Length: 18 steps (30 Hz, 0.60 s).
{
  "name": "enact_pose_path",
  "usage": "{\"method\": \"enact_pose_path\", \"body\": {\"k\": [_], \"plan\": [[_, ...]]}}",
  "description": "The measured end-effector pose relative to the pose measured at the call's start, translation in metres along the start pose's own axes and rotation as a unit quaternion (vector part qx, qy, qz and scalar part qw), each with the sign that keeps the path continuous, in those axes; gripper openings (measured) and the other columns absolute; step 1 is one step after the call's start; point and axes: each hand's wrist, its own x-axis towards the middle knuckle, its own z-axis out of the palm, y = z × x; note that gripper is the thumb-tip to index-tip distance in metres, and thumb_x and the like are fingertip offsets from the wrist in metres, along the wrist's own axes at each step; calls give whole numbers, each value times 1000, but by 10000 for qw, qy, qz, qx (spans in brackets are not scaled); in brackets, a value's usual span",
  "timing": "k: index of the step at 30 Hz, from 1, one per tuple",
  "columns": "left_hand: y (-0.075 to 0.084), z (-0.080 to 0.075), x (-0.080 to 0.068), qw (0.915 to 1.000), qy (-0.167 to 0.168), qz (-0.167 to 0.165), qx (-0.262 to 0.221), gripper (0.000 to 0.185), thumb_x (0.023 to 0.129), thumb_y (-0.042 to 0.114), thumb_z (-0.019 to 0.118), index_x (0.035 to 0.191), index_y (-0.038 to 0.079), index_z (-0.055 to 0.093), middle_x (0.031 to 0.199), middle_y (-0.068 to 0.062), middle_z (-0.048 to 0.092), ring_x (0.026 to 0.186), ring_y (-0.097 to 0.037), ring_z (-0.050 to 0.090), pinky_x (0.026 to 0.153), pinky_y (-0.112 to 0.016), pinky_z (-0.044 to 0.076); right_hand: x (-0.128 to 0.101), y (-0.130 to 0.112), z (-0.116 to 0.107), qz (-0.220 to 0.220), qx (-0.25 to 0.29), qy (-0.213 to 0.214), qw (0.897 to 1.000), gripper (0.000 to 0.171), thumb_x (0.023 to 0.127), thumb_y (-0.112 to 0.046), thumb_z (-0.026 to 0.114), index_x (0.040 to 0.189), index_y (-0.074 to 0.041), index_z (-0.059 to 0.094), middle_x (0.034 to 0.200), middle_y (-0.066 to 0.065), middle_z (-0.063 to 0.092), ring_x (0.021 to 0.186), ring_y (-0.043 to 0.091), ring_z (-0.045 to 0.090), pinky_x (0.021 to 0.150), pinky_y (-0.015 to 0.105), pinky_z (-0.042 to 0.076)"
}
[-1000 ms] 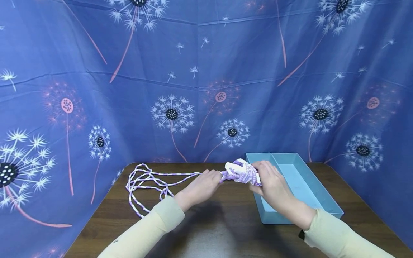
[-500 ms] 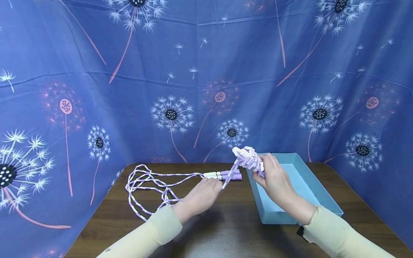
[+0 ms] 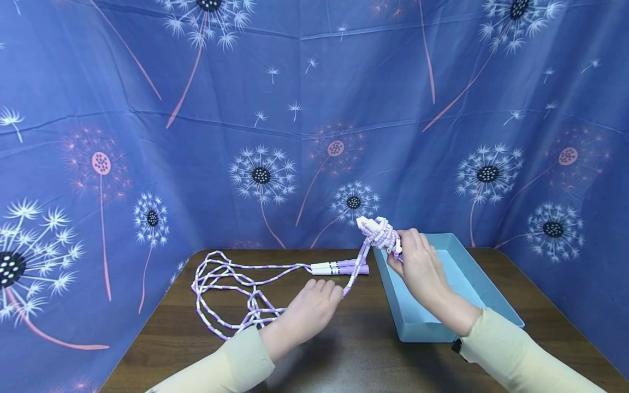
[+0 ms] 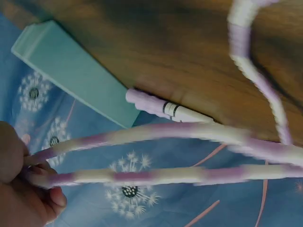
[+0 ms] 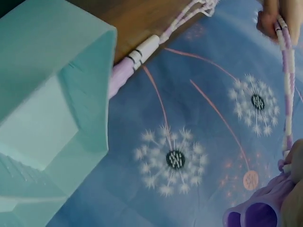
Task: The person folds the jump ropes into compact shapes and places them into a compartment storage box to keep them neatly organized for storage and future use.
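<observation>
A purple-and-white beaded skipping rope [image 3: 223, 284] lies in loose loops on the left of the brown table [image 3: 344, 349]. Its two handles [image 3: 339, 267] lie side by side near the table's middle; the left wrist view shows these handles [image 4: 165, 108] too. My right hand [image 3: 399, 254] grips a wound bundle of rope [image 3: 377, 231], lifted above the near-left corner of a light blue tray [image 3: 496, 305]. From the bundle, strands [image 4: 142, 156] run down to my left hand [image 3: 336, 292], which pinches them between its fingers [image 4: 45, 194] just above the table.
The tray [image 5: 42, 94] stands at the right of the table with nothing in it. A blue dandelion-print cloth [image 3: 295, 109] closes off the back and both sides. The table's front edge lies below my forearms.
My right hand has lifted the bundle up and slightly back. My left hand has slid toward me along the rope, uncovering the two handles on the table.
</observation>
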Motion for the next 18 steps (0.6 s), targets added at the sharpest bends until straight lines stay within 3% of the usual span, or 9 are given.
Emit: {"method": "enact_pose_path", "body": {"k": [9, 18], "plan": [[3, -14, -2, 9997, 206, 74, 97, 33, 101, 18, 16, 92, 12, 47, 72, 1, 44, 59, -16, 43, 58, -28, 29, -1, 3, -3, 15, -592, -313, 9978, 43, 74, -15, 73, 107, 1, 50, 90, 13, 52, 75, 29, 47, 53, 34, 29], [2, -33, 3, 9964, 613, 387, 429, 32, 101, 14, 19, 93, 11, 50, 72, 2, 45, 59, -15, 42, 59, -27, 28, -5, 5, 3, -549, -1227, 62, 9909, 56, 63, -17, 84, 105, 4, 52, 89, 17, 53, 74, 35, 48, 51, 39, 29]]}}
